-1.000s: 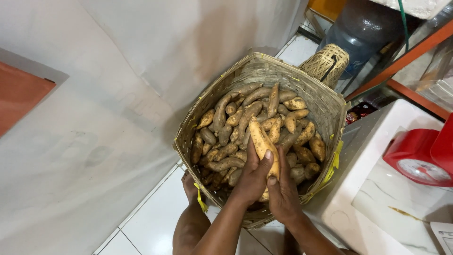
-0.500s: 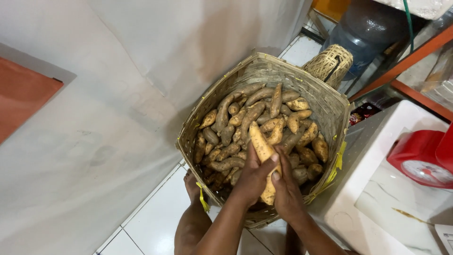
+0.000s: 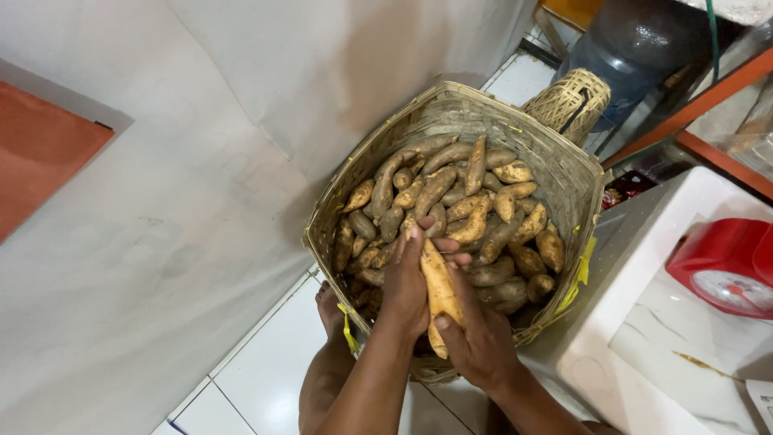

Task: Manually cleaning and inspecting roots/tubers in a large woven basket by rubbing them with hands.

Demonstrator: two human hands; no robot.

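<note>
Head view | your left hand (image 3: pixel 405 282) and right hand (image 3: pixel 477 345) both grasp one sweet potato (image 3: pixel 440 292), pressed between your fingers | it sits just above the woven basket (image 3: pixel 564 173) of sweet potatoes.

A white tiled floor (image 3: pixel 258 370) seen from above, with thin dark grout lines. Standing on it is a large square woven basket (image 3: pixel 564 173) of pale brown strips, filled with earth-dusted sweet potatoes (image 3: pixel 475 205). The basket sits close against a draped white sheet (image 3: pixel 161 242) that covers the left side of the view. Beside the basket's near left corner, a bare foot (image 3: pixel 328 306) rests on the tiles. Just behind the basket, at its far right corner, stands a smaller round woven basket (image 3: pixel 573 101), and beyond that a dark blue water jug (image 3: pixel 636 44).
</note>
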